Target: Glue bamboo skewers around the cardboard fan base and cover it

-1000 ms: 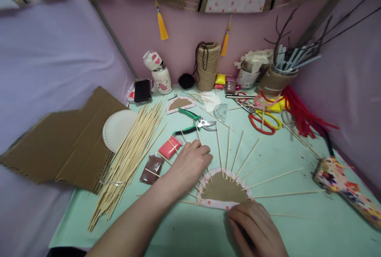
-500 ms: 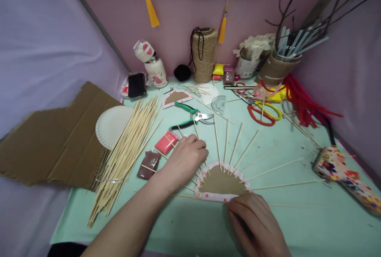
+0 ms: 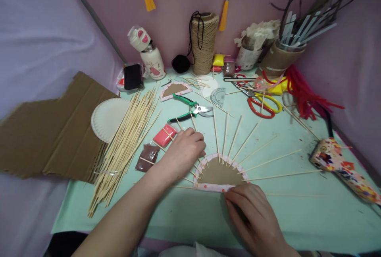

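The half-round cardboard piece (image 3: pixel 222 174) is laid on the counter (image 3: pixel 190 217), to the near right of the left grip (image 3: pixel 186 149) and to the far left of the right grip (image 3: pixel 254 209). Its curved edge is ringed by thin sticks (image 3: pixel 235 140), fanned outward. The left grip is curled narrowly over sticks at the curve's left side; whether one is pinched cannot be told. The near right corner is covered by the right grip, its fingers bunched; whether the edge is held cannot be told.
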### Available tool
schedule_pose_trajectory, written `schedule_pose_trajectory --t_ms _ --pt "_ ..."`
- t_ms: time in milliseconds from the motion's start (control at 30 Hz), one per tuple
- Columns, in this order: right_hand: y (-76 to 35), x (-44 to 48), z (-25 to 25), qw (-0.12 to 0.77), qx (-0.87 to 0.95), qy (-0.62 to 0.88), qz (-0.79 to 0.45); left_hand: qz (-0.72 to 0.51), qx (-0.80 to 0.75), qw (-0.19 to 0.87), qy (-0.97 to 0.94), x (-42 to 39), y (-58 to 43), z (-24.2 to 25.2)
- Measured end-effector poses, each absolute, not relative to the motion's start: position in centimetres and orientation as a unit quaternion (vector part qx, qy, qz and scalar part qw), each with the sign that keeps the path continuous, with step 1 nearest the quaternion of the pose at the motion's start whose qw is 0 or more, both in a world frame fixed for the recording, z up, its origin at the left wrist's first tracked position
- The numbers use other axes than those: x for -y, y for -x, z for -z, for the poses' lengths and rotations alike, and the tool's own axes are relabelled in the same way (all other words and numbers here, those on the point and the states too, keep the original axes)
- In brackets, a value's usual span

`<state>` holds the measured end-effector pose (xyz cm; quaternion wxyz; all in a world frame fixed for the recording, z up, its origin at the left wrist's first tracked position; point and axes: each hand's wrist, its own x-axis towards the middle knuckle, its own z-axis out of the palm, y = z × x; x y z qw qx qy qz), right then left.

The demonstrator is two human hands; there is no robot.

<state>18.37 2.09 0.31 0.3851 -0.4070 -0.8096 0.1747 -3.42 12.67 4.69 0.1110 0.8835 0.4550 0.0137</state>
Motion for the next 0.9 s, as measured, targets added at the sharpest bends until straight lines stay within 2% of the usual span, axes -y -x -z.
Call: schedule_pose_trajectory --t_ms 900 --pt "-18.49 -1.93 -0.21 0.366 0.817 0.406 -0.184 0.000 -0.460 0.119 -0.880 -12.81 3.21 -5.06"
